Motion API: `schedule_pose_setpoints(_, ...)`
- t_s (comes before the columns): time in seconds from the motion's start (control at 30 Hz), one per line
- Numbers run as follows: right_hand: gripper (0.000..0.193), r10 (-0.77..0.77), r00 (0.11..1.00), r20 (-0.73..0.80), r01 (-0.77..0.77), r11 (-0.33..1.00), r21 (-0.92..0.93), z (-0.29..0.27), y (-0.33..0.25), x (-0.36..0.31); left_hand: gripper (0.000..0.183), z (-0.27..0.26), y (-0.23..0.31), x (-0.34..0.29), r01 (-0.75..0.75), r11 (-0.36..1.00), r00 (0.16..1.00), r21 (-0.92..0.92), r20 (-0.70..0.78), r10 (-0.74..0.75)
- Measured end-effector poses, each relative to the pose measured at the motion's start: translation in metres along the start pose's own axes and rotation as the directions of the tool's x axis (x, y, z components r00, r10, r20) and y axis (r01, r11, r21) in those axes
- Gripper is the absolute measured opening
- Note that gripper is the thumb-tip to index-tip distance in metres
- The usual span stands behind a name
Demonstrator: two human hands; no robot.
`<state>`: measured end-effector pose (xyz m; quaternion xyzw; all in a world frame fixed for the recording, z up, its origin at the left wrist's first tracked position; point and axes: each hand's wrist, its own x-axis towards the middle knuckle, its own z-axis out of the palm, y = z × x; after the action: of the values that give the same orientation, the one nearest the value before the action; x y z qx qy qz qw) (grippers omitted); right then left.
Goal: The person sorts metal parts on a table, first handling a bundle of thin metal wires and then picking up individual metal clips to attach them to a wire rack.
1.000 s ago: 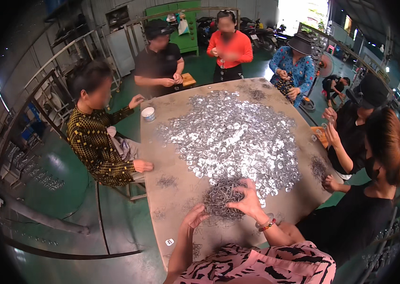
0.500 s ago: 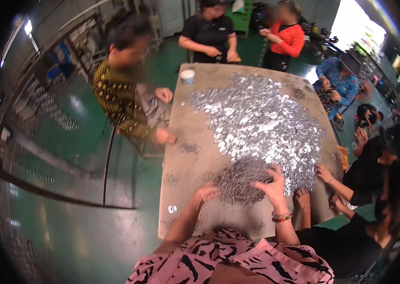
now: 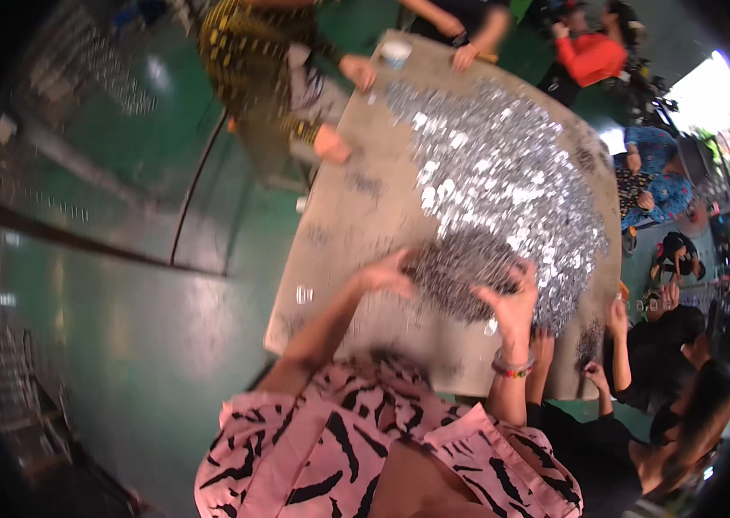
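Observation:
A dark, tangled heap of thin wire-like metal pins lies on the tan tabletop in front of me. My left hand is at the heap's left edge with its fingers stretched toward it, slightly blurred. On the right side, my right hand curves over the heap's edge with thumb and fingers spread apart; a beaded bracelet is on that wrist. Just beyond and to the right spreads a wide pile of small shiny silver metal pieces, touching the pins. Motion blur hides the shape of single pieces.
A white tub stands at the table's far left corner. One loose silver piece lies near the left edge of the table. Co-workers stand or sit around the far, left and right sides; a person's hand is close beside my right wrist.
The whole view has shifted and tilted, so the table sits higher in it. My left hand has moved farther forward along the pin heap; my right hand stays at its right side.

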<state>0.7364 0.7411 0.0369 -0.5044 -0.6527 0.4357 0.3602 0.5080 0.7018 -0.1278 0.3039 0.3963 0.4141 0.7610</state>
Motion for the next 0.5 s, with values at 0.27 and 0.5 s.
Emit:
schedule_pose_setpoints(0.27, 0.062, 0.091, 0.995, 0.044, -0.092, 0.995, 0.025, -0.007, -0.014, 0.008, 0.059, -0.016, 0.001, 0.0, -0.186, 0.848, 0.97, -0.497, 0.046, 0.24)
schedule_pose_setpoints(0.5, 0.049, -0.045, 0.999, -0.028, 0.036, 0.965, -0.259, 0.008, -0.017, 0.017, 0.056, -0.037, 0.024, -0.004, -0.221, 0.865, 0.904, -0.45, 0.239, 0.355)
